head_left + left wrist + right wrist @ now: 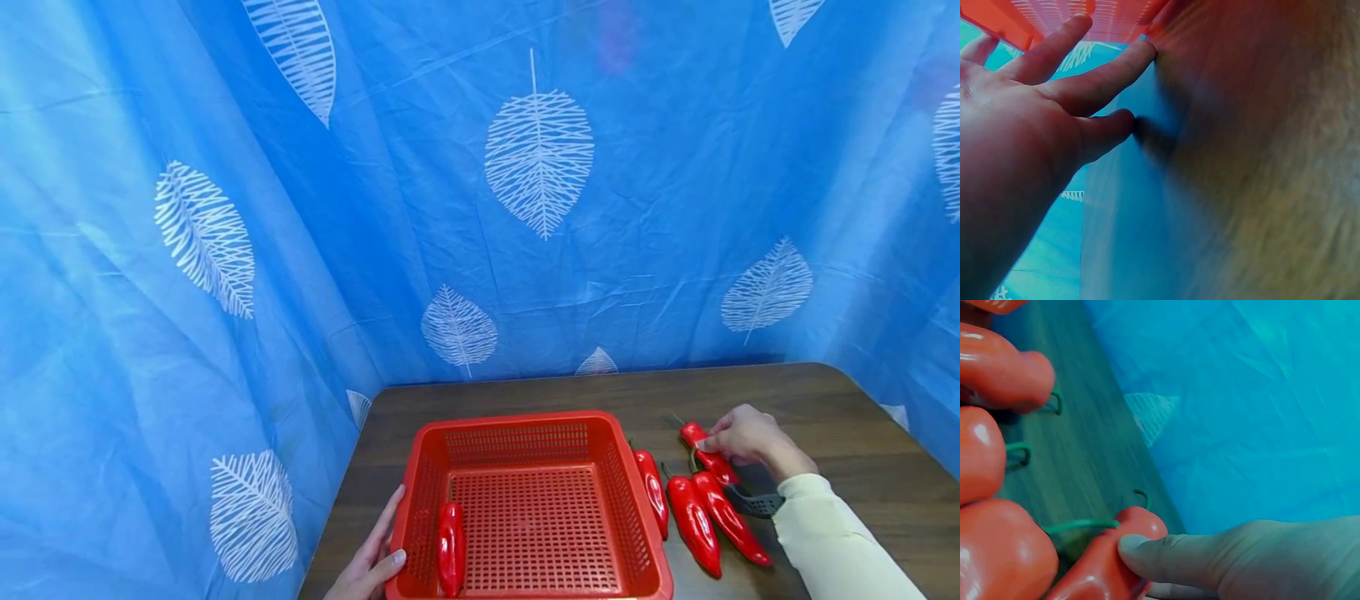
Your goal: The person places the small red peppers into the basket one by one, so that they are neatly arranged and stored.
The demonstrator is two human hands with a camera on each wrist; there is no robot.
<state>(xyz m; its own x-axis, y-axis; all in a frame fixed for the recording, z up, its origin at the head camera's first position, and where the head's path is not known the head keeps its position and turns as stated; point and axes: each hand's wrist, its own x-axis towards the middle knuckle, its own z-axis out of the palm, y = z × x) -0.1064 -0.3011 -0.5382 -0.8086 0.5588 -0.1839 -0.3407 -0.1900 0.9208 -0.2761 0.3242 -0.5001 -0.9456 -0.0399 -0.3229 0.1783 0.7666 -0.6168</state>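
My right hand (750,437) pinches a glossy red pepper (1141,523) with a green stem, the thumb on its upper side. This pepper lies at the far end of a group on the table, right of a red plastic basket (517,422). Spread and fairly straight, the fingers of my left hand (366,567) touch the basket's left side. Inside the basket, along its left wall, lies one red pepper (452,546). Two more red peppers, one (693,525) beside the other (729,515), lie nearest the right hand; another pepper (654,492) rests against the basket's right side.
The brown wooden table (540,398) has a rounded far right corner. A blue curtain (645,208) with white leaf prints hangs behind it and along both sides. A dark strap (756,504) shows at the right wrist, close to the peppers.
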